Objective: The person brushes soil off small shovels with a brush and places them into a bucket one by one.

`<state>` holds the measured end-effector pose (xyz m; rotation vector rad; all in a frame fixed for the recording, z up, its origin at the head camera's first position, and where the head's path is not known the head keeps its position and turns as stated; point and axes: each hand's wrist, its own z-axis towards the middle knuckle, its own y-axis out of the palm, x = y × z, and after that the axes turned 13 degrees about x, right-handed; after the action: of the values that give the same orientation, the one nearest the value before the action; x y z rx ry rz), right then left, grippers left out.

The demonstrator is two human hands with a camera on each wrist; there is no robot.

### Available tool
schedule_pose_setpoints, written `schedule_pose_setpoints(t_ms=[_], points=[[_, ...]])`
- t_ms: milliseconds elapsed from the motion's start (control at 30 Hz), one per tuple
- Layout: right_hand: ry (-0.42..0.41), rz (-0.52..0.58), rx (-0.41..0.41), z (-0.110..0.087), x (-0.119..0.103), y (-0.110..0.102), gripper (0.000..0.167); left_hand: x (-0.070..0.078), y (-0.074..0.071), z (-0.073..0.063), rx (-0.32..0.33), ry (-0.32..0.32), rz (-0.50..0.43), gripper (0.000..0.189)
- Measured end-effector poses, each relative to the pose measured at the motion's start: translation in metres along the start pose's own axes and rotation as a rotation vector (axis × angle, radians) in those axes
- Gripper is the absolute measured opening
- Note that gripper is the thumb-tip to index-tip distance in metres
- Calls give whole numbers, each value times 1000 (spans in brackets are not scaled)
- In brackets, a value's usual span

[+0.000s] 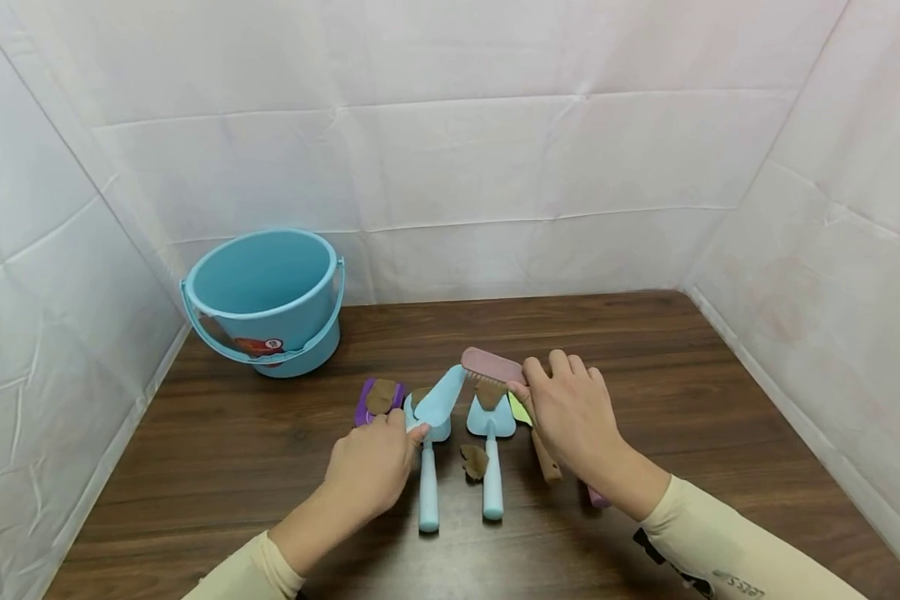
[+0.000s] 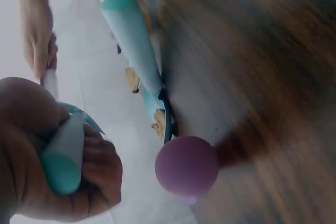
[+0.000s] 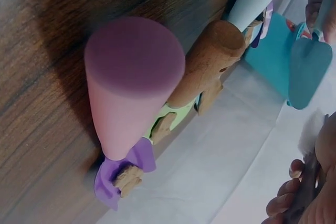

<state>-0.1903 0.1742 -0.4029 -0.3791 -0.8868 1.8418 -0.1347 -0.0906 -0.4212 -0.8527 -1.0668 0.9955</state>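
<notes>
My left hand (image 1: 375, 467) grips the handle of a light blue trowel (image 1: 441, 402), whose blade points up and to the right above the tools on the table. The same trowel handle (image 2: 64, 163) lies inside the curled fingers in the left wrist view. A pink brush (image 1: 490, 365) is held in my right hand (image 1: 573, 412), bristles down, above a light blue shovel (image 1: 492, 425) with a brown piece (image 1: 491, 392) at its blade. The bristles (image 3: 312, 132) are pale and blurred in the right wrist view. Trowel and brush are apart.
Beneath the hands lie another light blue shovel (image 1: 428, 496), a purple-bladed tool (image 1: 362, 410), a green-bladed tool with a brown handle (image 1: 546, 458), and a pink handle (image 1: 598, 498). A brown piece (image 1: 475, 462) rests beside the shovel. A blue bucket (image 1: 300, 333) stands back left.
</notes>
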Motion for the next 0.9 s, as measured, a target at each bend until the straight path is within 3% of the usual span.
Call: schedule_pose_setpoints(t_ms=[67, 100, 267, 300, 367, 500, 733, 900], points=[[-12, 17, 19, 0, -1, -1, 37, -4, -4, 1, -75, -67, -211, 51], [-19, 23, 27, 0, -1, -2, 38, -6, -6, 1, -139, -128, -366, 53], [-48, 20, 56, 0, -5, -4, 49, -13, -8, -1, -556, -541, -1297, 58], [-54, 17, 60, 0, -6, -4, 52, -13, -8, -1, -643, -624, -1433, 56], [-67, 11, 68, 0, -8, -5, 57, -14, -7, -1, -771, -687, -1626, 56], [-81, 14, 87, 0, -11, -5, 59, -14, -7, -3, -875, -670, -1772, 57], [-89, 7, 106, 0, -12, -6, 62, -12, -7, -2, -867, -653, -1784, 58], [-107, 19, 73, 0, -19, -9, 64, -10, -6, -3, -894, -629, -1799, 58]])
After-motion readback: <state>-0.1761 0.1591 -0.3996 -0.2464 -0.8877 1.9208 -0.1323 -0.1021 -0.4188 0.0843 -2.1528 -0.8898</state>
